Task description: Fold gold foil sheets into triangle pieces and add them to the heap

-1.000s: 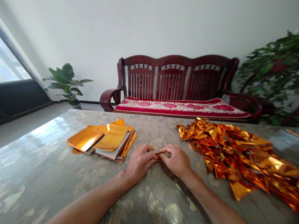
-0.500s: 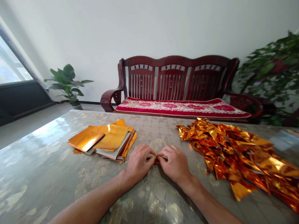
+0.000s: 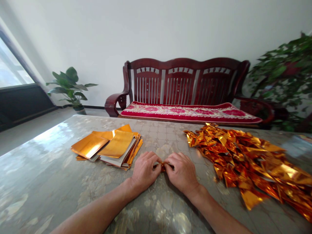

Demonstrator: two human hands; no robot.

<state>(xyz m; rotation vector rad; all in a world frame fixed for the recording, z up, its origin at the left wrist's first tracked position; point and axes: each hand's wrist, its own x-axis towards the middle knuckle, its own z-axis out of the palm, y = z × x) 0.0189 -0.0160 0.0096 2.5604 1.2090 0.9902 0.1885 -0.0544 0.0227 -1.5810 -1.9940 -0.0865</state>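
My left hand (image 3: 146,168) and my right hand (image 3: 181,169) meet over the table, fingers pinched from both sides on a small piece of gold foil paper (image 3: 163,167). Only a little of that shiny orange piece shows between the fingertips; its full shape is hidden. Left of my hands lies a loose stack of flat gold foil sheets (image 3: 117,144), some with a grey-white side showing. To the right spreads a large heap of folded gold foil pieces (image 3: 234,152), pointed and crumpled in shape.
A patterned, glossy cover lies over the table (image 3: 80,195). Behind it stands a dark red wooden bench (image 3: 180,87) with a red floral cushion (image 3: 177,111). Potted plants stand at left (image 3: 71,86) and right (image 3: 287,74). A clear plastic item (image 3: 296,146) lies at the right.
My hands have shifted only slightly, still pinching the foil piece. A bit more of its shiny surface shows between the fingertips. The stack and the heap are unchanged.
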